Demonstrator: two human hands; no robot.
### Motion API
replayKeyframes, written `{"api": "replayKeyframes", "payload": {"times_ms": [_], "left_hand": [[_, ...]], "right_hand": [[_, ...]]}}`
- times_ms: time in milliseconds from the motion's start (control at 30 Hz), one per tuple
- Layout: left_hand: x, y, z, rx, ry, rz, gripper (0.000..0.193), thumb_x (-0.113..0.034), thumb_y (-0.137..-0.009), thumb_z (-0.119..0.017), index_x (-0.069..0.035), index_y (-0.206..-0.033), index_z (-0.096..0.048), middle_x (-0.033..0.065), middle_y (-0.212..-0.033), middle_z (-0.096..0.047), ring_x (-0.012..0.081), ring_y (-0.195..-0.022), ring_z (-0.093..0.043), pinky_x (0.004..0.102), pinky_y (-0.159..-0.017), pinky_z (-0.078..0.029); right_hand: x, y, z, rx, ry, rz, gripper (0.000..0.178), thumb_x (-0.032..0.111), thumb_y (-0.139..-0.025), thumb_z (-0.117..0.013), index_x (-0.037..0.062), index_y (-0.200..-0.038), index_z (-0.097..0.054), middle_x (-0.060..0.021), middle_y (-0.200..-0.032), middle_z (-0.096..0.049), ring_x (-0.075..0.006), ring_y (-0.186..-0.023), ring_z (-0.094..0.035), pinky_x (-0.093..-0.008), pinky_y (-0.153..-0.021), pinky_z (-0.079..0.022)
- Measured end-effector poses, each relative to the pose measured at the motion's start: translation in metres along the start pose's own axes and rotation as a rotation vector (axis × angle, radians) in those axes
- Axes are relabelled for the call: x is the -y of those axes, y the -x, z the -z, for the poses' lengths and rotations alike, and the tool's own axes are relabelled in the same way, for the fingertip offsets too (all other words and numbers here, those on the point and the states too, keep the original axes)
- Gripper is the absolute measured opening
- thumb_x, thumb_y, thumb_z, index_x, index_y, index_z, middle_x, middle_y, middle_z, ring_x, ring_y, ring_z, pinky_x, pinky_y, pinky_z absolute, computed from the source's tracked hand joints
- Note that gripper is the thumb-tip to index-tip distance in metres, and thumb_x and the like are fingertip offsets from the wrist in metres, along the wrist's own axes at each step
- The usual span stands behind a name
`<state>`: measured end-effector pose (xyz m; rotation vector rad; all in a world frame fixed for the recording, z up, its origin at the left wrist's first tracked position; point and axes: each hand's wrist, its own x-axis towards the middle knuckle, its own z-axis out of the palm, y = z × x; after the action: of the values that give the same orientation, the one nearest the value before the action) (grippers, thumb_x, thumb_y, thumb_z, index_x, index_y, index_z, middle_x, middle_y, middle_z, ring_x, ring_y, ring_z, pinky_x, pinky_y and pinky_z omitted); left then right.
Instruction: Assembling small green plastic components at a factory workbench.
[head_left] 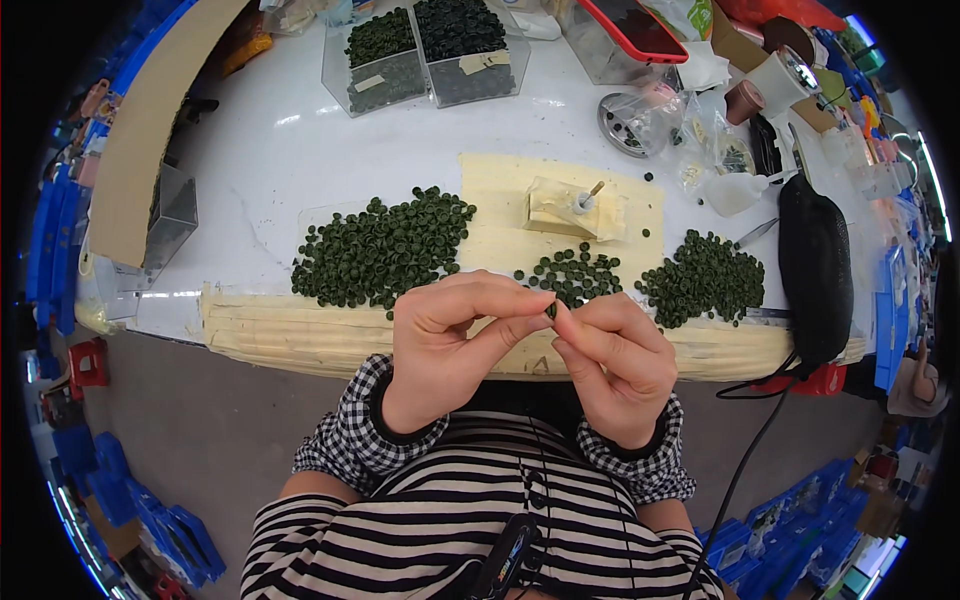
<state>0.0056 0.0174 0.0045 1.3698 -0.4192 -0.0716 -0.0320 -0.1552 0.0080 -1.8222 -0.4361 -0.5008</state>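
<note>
In front of my body, over the table's near edge, my left hand (440, 340) pinches a small dark green round piece (551, 311) between thumb and forefinger. The fingertips of my right hand (625, 365) meet the same piece from the other side, fingers curled and closed. Most of the piece is covered by fingertips. Just beyond the hands lies a small group of like green pieces (575, 272). A large heap of them (385, 245) is to the left, and a smaller heap (705, 278) to the right.
Behind the small group, a taped block (575, 208) holds a short upright pin (597, 190). A clear two-part bin (425, 80) of green pieces stands at the back. At right are a black padded object (815, 270), tweezers (757, 232), a white squeeze bottle (735, 193) and a red-cased phone (640, 30).
</note>
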Motion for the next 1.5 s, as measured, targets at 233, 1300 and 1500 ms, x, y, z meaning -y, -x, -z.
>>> {"api": "replayKeyframes", "payload": {"times_ms": [233, 1300, 1500], "left_hand": [[0.0016, -0.0002, 0.0014, 0.009, 0.031, 0.033, 0.02, 0.008, -0.082, -0.069, 0.002, -0.1, -0.072, 0.0118, -0.093, -0.071, 0.0151, -0.085, -0.067, 0.0243, -0.074, -0.053], [0.0028, 0.0005, 0.0007, -0.012, 0.031, 0.034, 0.017, 0.007, -0.081, -0.07, 0.002, -0.097, -0.072, 0.0109, -0.091, -0.071, 0.0143, -0.084, -0.067, 0.024, -0.073, -0.053], [0.0024, 0.0005, 0.0015, -0.003, 0.051, 0.043, 0.017, 0.008, -0.082, -0.07, 0.002, -0.098, -0.072, 0.0111, -0.093, -0.071, 0.0145, -0.085, -0.067, 0.0241, -0.075, -0.053]], "right_hand": [[-0.0023, 0.0014, -0.0008, -0.014, -0.007, -0.016, 0.034, -0.009, -0.076, -0.072, 0.001, -0.109, -0.072, -0.007, -0.087, -0.066, -0.0171, -0.075, -0.06, -0.0263, -0.064, -0.047], [-0.0018, 0.0026, 0.0007, 0.009, -0.051, -0.031, 0.035, -0.008, -0.078, -0.072, 0.0016, -0.111, -0.071, -0.008, -0.09, -0.066, -0.0166, -0.076, -0.06, -0.0253, -0.064, -0.048], [-0.0021, 0.0015, 0.0009, 0.01, -0.046, -0.021, 0.035, -0.008, -0.078, -0.072, 0.0015, -0.111, -0.071, -0.0078, -0.09, -0.066, -0.0168, -0.076, -0.06, -0.0255, -0.064, -0.048]]}}
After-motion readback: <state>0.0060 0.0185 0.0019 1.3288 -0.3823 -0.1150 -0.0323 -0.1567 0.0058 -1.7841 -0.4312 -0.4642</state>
